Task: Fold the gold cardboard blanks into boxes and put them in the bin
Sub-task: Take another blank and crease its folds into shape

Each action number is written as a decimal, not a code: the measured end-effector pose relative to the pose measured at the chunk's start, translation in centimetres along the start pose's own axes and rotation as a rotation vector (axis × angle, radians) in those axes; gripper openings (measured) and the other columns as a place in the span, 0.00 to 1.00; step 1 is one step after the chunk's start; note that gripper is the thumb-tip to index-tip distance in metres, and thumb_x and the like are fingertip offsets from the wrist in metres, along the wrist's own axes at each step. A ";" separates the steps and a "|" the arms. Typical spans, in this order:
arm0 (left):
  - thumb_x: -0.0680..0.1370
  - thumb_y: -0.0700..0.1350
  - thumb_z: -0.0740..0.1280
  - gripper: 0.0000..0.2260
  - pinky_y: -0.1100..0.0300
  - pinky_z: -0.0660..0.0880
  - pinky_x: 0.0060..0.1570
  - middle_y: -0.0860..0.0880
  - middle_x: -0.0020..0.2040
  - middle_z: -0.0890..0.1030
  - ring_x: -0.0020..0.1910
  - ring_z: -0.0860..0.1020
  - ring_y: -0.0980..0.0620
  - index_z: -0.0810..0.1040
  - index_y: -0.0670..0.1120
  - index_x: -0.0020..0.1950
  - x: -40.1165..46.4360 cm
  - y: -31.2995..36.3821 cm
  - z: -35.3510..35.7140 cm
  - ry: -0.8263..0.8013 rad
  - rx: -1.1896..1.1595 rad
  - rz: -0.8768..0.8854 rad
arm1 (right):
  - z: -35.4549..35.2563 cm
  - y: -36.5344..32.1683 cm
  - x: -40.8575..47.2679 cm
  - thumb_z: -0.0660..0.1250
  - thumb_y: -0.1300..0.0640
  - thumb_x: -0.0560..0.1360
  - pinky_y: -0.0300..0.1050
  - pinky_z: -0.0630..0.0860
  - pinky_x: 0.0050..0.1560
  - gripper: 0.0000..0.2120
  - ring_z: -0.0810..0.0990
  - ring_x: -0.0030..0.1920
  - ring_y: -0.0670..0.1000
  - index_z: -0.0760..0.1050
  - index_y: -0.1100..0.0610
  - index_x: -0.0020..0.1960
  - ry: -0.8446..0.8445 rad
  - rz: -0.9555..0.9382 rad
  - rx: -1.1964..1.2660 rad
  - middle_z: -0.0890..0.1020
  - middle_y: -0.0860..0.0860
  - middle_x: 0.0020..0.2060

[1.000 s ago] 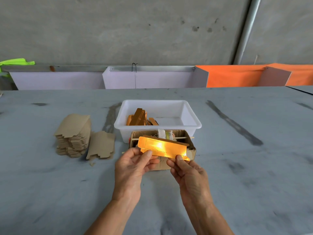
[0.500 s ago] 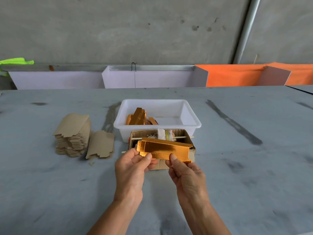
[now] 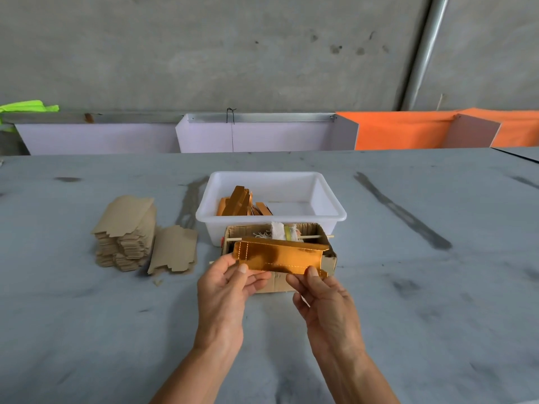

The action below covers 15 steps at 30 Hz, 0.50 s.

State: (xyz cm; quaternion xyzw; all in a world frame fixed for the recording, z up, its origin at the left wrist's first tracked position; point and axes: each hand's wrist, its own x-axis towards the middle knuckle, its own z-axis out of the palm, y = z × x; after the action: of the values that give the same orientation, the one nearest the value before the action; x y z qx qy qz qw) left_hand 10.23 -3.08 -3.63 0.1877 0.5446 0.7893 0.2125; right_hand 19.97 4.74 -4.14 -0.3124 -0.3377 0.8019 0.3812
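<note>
Head view has the left hand (image 3: 230, 282) and right hand (image 3: 322, 298) pinching the gold blank (image 3: 280, 256) just in front of the bin (image 3: 271, 218), so I'd crease firmly along the dotted lines.

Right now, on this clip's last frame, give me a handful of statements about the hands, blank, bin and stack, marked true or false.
1. Both hands, left hand and right hand, pinch the gold blank. True.
2. The white bin is empty. False: gold boxes lie in its left part.
3. The stack of blanks sits left of the bin. True.
4. The gold blank lies flat on the table. False: it is held up in front of a brown carton.
</note>
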 end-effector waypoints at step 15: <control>0.71 0.46 0.69 0.08 0.60 0.79 0.38 0.46 0.39 0.85 0.39 0.83 0.53 0.85 0.46 0.35 0.0 0.6 0.1 -0.141 -0.006 -0.064 | -0.8 0.3 -0.1 0.70 0.60 0.66 0.39 0.80 0.35 0.12 0.84 0.39 0.51 0.76 0.62 0.48 -0.136 0.029 0.157 0.83 0.56 0.38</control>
State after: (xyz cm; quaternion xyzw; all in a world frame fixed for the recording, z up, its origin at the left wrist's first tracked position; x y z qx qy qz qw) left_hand 10.18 -3.18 -3.04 0.2248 0.5317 0.7686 0.2759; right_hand 20.46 4.72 -4.81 -0.2313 -0.2942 0.8506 0.3692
